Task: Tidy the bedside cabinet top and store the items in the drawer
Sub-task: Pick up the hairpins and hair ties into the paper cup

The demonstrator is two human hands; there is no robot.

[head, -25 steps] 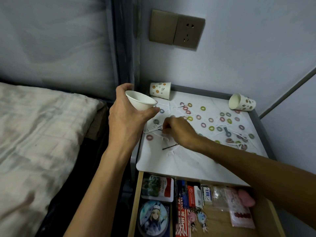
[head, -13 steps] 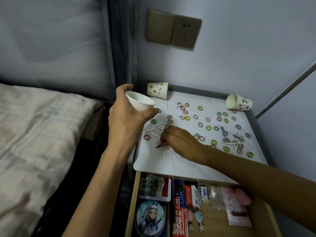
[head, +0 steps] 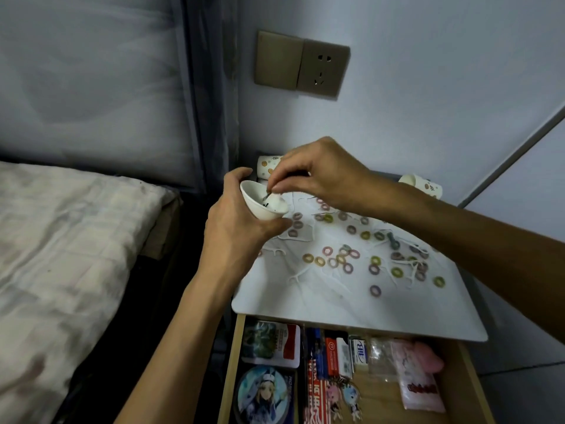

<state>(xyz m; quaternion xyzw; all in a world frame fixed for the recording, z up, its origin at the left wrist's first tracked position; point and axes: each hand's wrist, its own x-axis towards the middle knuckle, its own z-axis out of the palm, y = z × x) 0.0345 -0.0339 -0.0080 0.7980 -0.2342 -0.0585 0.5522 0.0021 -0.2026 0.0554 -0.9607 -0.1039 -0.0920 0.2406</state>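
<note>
Where the bench [head: 305, 310] ends at ten o'clock, held up clear of the top: a small white bowl [head: 264, 201], gripped round base and wall by the curled left hand [head: 241, 228]. Inside, at least one short dark piece on the bottom; no more to be made out. Just over the rim, at one o'clock of the bowl, the right hand [head: 321, 175], closed in a fingertip pinch on a thin dark hairpin [head: 266, 197], lower tip dipping inside the bowl. Slim and black; upper end hidden by the fingers.

At eleven o'clock on the bench, a spotted paper cup [head: 269, 166], half hidden behind the right hand. At one o'clock, a second paper cup [head: 423, 185] on its side, contents not visible. Across the middle, out to three o'clock, loose on the white top: many small coloured hair rings [head: 327, 250], mixed with thin white picks [head: 298, 278].

At six o'clock, the drawer [head: 232, 362] pulled open:
- **Nine o'clock side:** a red-and-green card pack [head: 270, 342] and a round cartoon badge [head: 264, 396].
- **Centre:** red and blue packets [head: 318, 362] and charm keychains [head: 344, 396].
- **Three o'clock side:** clear bags [head: 382, 356] and a pink item [head: 428, 359].
</note>
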